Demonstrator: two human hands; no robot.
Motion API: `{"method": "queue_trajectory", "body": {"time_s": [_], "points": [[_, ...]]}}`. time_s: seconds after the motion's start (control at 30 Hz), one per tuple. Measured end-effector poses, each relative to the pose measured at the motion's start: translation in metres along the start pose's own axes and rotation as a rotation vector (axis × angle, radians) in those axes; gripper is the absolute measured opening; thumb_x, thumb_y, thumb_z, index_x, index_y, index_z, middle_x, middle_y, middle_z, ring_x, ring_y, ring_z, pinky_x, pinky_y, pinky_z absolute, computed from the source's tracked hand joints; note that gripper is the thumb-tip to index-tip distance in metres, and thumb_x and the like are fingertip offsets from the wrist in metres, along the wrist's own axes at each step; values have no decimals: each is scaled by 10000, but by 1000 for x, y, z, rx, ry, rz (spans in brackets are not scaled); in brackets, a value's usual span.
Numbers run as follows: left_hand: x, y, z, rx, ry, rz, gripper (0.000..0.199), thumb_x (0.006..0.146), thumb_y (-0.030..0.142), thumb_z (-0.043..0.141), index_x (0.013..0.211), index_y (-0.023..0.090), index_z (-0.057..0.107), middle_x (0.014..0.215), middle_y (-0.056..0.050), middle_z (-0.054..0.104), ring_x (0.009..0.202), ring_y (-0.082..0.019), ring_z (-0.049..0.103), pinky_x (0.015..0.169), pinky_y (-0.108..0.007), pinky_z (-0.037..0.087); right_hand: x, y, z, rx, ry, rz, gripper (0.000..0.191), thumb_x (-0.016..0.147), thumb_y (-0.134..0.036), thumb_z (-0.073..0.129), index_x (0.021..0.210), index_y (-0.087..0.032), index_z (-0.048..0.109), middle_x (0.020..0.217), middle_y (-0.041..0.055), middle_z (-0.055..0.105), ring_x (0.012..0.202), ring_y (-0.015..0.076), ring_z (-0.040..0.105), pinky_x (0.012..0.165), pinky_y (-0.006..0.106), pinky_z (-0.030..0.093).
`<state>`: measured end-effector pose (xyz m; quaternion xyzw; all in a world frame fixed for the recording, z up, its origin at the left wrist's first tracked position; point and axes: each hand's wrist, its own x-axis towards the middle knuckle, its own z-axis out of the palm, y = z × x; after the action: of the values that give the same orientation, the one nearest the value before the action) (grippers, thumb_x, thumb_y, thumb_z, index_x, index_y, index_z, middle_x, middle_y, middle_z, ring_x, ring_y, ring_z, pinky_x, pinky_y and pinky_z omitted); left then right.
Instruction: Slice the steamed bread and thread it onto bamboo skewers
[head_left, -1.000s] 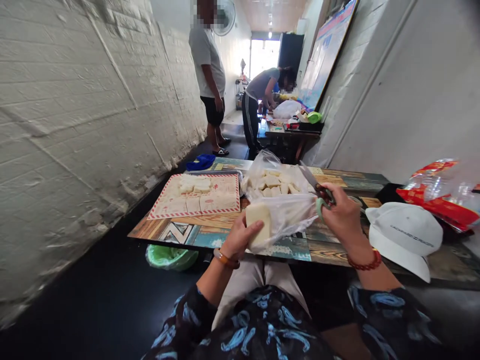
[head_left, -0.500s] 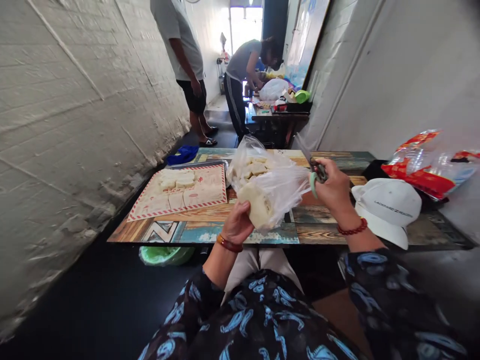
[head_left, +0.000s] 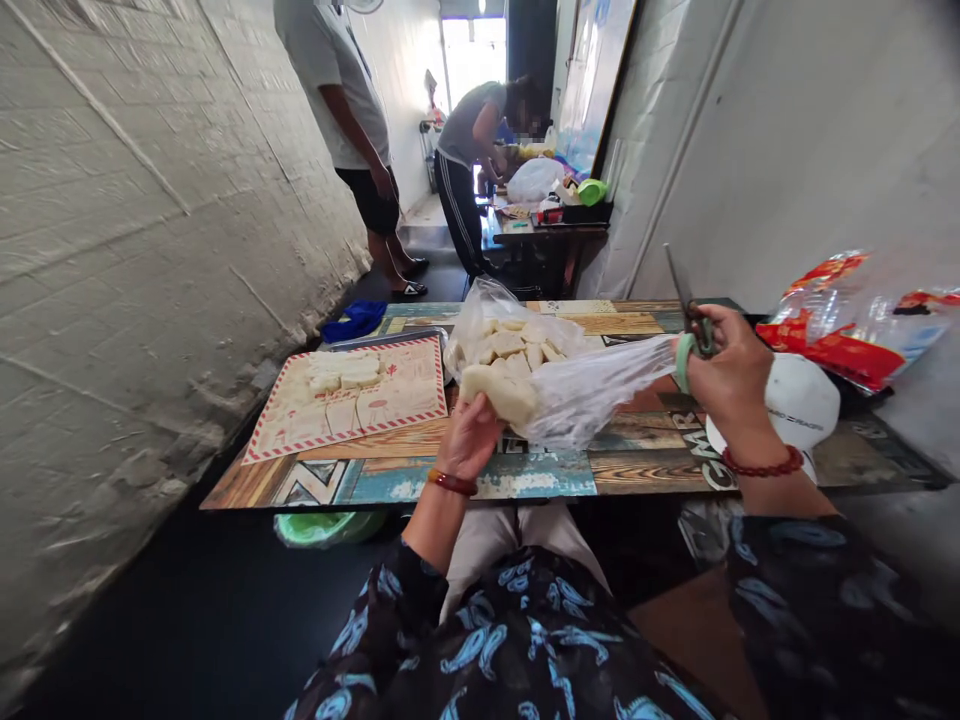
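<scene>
My left hand (head_left: 471, 440) is closed on a flat, pale piece of food (head_left: 501, 395) near the table's front edge. In my right hand (head_left: 731, 365) are scissors (head_left: 684, 290), blades pointing up, and the stretched end of a clear plastic bag (head_left: 600, 395). The bag reaches from there to the pale piece. Behind it, several pale chunks (head_left: 517, 345) lie in clear plastic. On the left, a printed sheet with a striped border (head_left: 292, 430) bears more pale pieces (head_left: 352, 368).
A white cap (head_left: 802, 400) and a red and clear package (head_left: 840, 330) lie at right. Blue cloth (head_left: 356, 320) is at the back left. A green bin (head_left: 322, 527) stands below the table. Two people are beyond, one bending over another table (head_left: 555, 232).
My right hand has moved right with the scissors, pulling the plastic out long. The pale piece in my left hand is tilted flatter, and more chunks show behind it.
</scene>
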<state>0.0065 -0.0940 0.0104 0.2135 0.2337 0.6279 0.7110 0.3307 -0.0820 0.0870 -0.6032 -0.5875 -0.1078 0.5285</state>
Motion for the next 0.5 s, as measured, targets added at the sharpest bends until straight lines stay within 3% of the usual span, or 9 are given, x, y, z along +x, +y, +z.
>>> {"method": "queue_trajectory", "body": {"time_s": [0.17, 0.33, 0.5], "points": [[8, 18, -19, -53, 106, 18, 344, 943, 283, 656, 1281, 223, 630, 1141, -49, 766, 1020, -193, 727, 838, -321, 612, 36, 44, -9, -173, 121, 100, 497, 673, -152, 662, 1168, -133, 704, 1037, 146, 780, 881, 277, 738, 824, 386, 563], [5, 20, -21, -25, 151, 77, 448, 934, 315, 675, 1363, 214, 598, 1205, -66, 755, 1055, -191, 727, 930, -298, 592, 73, 84, -5, -304, 212, 214, 585, 618, -120, 795, 1190, -105, 674, 1094, 210, 741, 907, 297, 695, 850, 408, 501], [0, 15, -8, 78, 128, 52, 491, 878, 338, 736, 1321, 161, 623, 1209, -97, 750, 1124, -221, 709, 966, -303, 581, 72, 101, 0, -281, -118, 310, 372, 693, -294, 825, 1010, -167, 678, 798, 116, 703, 742, 252, 622, 764, 418, 445]]}}
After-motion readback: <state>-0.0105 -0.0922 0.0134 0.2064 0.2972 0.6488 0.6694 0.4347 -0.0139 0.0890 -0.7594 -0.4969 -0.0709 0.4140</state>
